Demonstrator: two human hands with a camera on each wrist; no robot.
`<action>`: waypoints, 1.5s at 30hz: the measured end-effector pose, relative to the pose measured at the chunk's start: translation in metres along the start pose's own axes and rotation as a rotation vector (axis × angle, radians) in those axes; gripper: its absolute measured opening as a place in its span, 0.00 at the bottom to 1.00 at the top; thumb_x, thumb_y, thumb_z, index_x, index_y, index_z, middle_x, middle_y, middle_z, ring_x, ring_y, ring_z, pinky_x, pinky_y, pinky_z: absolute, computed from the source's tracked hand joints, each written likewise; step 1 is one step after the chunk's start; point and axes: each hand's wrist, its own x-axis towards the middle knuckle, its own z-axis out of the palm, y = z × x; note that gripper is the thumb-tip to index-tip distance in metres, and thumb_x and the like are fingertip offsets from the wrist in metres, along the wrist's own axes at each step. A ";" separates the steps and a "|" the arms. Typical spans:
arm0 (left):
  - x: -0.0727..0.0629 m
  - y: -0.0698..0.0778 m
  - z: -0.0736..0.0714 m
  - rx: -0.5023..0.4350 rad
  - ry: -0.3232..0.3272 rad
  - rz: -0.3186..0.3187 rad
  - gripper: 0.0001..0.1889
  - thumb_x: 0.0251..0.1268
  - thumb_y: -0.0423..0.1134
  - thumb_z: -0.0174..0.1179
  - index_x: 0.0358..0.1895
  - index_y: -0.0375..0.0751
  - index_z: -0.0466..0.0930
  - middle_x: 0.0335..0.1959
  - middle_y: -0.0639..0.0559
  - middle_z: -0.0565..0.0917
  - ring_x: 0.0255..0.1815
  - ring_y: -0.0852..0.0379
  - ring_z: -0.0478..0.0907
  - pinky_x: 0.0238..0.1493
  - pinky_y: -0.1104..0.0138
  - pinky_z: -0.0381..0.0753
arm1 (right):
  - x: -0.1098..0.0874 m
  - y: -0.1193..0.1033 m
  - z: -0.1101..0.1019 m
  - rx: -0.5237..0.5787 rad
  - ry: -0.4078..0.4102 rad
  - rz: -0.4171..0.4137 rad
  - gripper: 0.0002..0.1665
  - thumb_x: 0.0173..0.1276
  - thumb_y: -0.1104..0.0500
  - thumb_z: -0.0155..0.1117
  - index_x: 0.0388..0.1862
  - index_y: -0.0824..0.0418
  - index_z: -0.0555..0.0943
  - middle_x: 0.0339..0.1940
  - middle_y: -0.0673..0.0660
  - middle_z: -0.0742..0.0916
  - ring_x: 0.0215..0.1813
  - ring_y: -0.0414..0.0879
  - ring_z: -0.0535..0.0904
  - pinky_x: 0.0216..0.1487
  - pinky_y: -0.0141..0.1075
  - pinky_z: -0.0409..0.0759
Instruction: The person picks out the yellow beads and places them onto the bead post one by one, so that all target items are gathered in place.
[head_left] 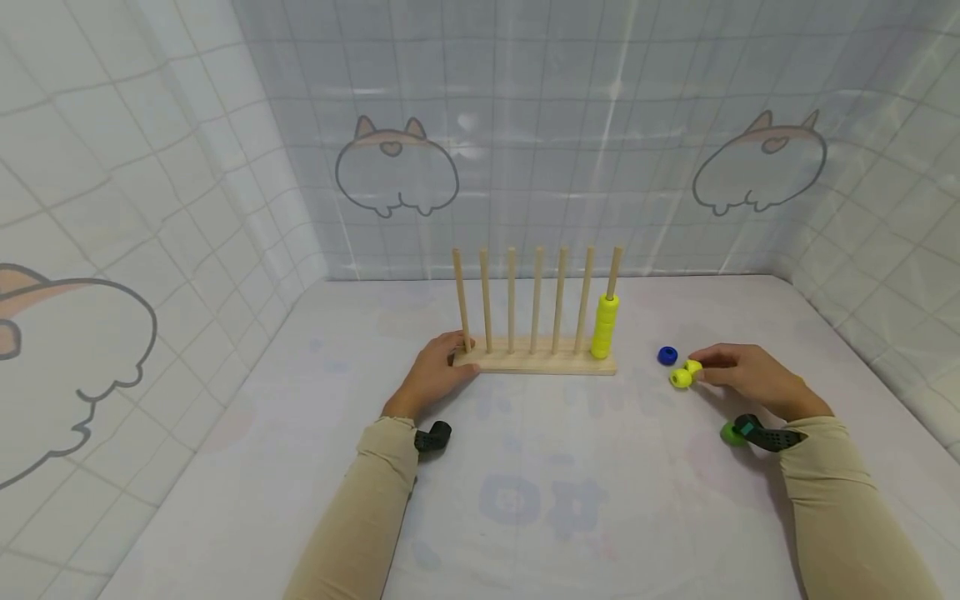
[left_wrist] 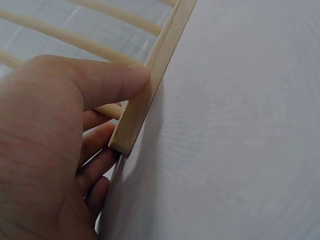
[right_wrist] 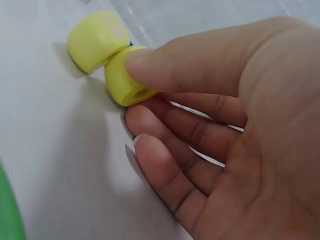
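Note:
A wooden peg rack (head_left: 536, 363) with a row of upright pegs stands toward the back of the table. Several yellow beads (head_left: 605, 327) are stacked on its rightmost peg. My left hand (head_left: 437, 372) grips the rack's left end, thumb on the front edge of the base (left_wrist: 150, 95) and fingers behind. My right hand (head_left: 757, 379) pinches a yellow bead (right_wrist: 122, 80) between thumb and fingers, low over the cloth. Against it rests a second yellow bead (right_wrist: 97, 40). Just beyond lies a blue bead (head_left: 667, 356).
A green bead (head_left: 733, 433) lies beneath the right wrist, partly hidden by the black wrist camera (head_left: 768, 435). White printed cloth (head_left: 525, 450) covers the table. Tiled-pattern sheets (head_left: 540, 125) rise at the back and both sides.

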 end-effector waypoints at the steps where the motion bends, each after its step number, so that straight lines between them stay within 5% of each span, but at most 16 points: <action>1: 0.000 0.000 0.000 0.001 0.000 0.001 0.22 0.65 0.44 0.67 0.61 0.46 0.78 0.73 0.46 0.69 0.74 0.44 0.62 0.72 0.51 0.63 | 0.000 0.000 -0.001 0.000 0.001 -0.004 0.35 0.72 0.42 0.63 0.68 0.63 0.75 0.63 0.65 0.79 0.59 0.56 0.73 0.51 0.39 0.75; 8: 0.000 0.001 0.000 0.000 0.002 -0.003 0.21 0.65 0.45 0.67 0.59 0.47 0.78 0.73 0.47 0.69 0.74 0.45 0.62 0.72 0.51 0.63 | -0.004 -0.001 -0.004 0.083 0.014 0.005 0.32 0.76 0.44 0.59 0.69 0.63 0.74 0.55 0.59 0.83 0.50 0.47 0.78 0.48 0.34 0.76; 13: -0.001 0.001 0.000 0.002 0.001 -0.004 0.21 0.65 0.45 0.67 0.60 0.47 0.78 0.73 0.47 0.69 0.74 0.45 0.62 0.72 0.51 0.62 | -0.005 -0.003 -0.005 0.208 0.039 0.022 0.34 0.74 0.44 0.62 0.68 0.65 0.73 0.58 0.61 0.83 0.49 0.44 0.83 0.48 0.28 0.79; 28: -0.002 0.001 0.000 -0.006 0.004 -0.004 0.22 0.65 0.45 0.67 0.60 0.46 0.79 0.73 0.47 0.69 0.74 0.45 0.62 0.72 0.52 0.62 | -0.004 -0.008 -0.001 0.335 0.108 0.054 0.39 0.73 0.41 0.62 0.71 0.65 0.69 0.63 0.61 0.78 0.51 0.43 0.85 0.49 0.29 0.82; 36: -0.001 0.001 -0.001 -0.010 0.003 0.000 0.21 0.65 0.45 0.67 0.60 0.46 0.79 0.73 0.47 0.69 0.74 0.45 0.62 0.72 0.51 0.61 | -0.003 -0.013 0.001 0.570 0.184 -0.034 0.34 0.76 0.53 0.62 0.70 0.73 0.66 0.58 0.57 0.82 0.54 0.41 0.84 0.53 0.33 0.82; 41: -0.001 0.001 0.000 -0.007 0.000 -0.001 0.22 0.64 0.45 0.67 0.60 0.45 0.79 0.73 0.46 0.69 0.74 0.44 0.62 0.73 0.51 0.61 | -0.003 -0.016 0.002 0.710 0.194 -0.055 0.26 0.74 0.58 0.64 0.65 0.68 0.70 0.53 0.50 0.82 0.51 0.39 0.85 0.52 0.32 0.82; 45: -0.001 0.001 -0.001 -0.011 0.001 -0.001 0.22 0.64 0.45 0.67 0.60 0.45 0.79 0.73 0.46 0.69 0.74 0.44 0.62 0.73 0.50 0.61 | -0.003 -0.018 0.002 0.750 0.195 -0.051 0.24 0.75 0.56 0.63 0.64 0.63 0.71 0.60 0.53 0.77 0.51 0.37 0.84 0.52 0.30 0.82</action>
